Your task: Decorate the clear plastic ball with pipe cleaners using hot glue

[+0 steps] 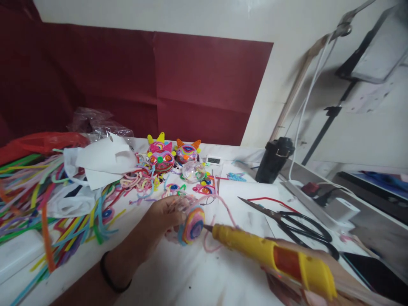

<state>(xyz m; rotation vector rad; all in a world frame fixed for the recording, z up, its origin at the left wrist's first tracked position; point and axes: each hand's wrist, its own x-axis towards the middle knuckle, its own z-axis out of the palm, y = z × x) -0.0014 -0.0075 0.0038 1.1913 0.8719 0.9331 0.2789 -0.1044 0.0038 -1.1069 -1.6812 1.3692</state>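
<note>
My left hand (pixel 164 221) is closed around a clear round ball, partly hidden by the fingers. On the ball's right side sits a colourful coiled pipe cleaner disc (pixel 194 224) with rings of purple, pink, orange and blue. From it a pink pipe cleaner (pixel 223 202) loops out loosely to the right. My right hand (pixel 287 282) grips a yellow glue gun (pixel 255 246), its nozzle pointing left, close to the disc's edge. Whether the tip touches the disc I cannot tell. Motion blurs the glue gun and the right hand.
Scissors (pixel 283 219) lie right of the glue gun, near a dark phone (pixel 376 272). Decorated balls (pixel 161 160) stand at the back beside a clear ball (pixel 194 171). Many pipe cleaners (pixel 32 187) cover the left side. A black bottle (pixel 274 160) stands back right, by a power strip (pixel 325 212).
</note>
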